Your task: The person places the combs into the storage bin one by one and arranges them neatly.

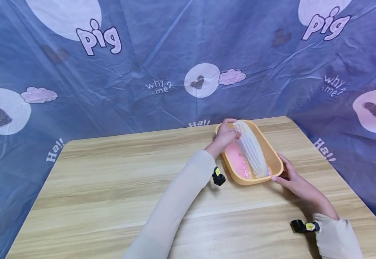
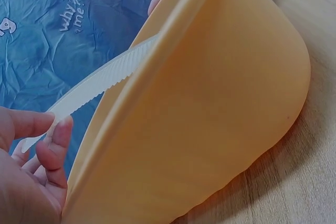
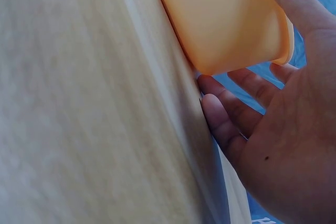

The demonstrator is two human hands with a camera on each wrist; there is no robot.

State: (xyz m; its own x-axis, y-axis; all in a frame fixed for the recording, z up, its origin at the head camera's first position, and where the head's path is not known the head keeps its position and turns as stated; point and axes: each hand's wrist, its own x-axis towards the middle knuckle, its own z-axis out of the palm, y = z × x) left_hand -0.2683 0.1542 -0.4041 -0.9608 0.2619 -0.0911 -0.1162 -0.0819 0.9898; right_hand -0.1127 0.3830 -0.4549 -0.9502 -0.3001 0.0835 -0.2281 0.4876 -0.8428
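A pale cream comb (image 1: 252, 151) lies slanted in a yellow-orange plastic basin (image 1: 265, 135), its far end at the rim. My left hand (image 1: 227, 135) pinches that far end between thumb and fingers, as the left wrist view also shows the comb (image 2: 100, 80) between the fingertips. Beside the comb, inside the basin, is a pink item (image 1: 234, 156) with small gold marks, partly covered. My right hand (image 1: 293, 180) holds the basin's near right corner, thumb at the front and fingers round the side. In the right wrist view the fingertips touch the basin wall (image 3: 231, 19).
The basin stands on a wood-grain table (image 1: 117, 190) near its far right. A blue printed curtain (image 1: 136, 64) hangs behind and along the right side. Small black devices with yellow labels sit near both wrists, one by the left cuff (image 1: 218, 177).
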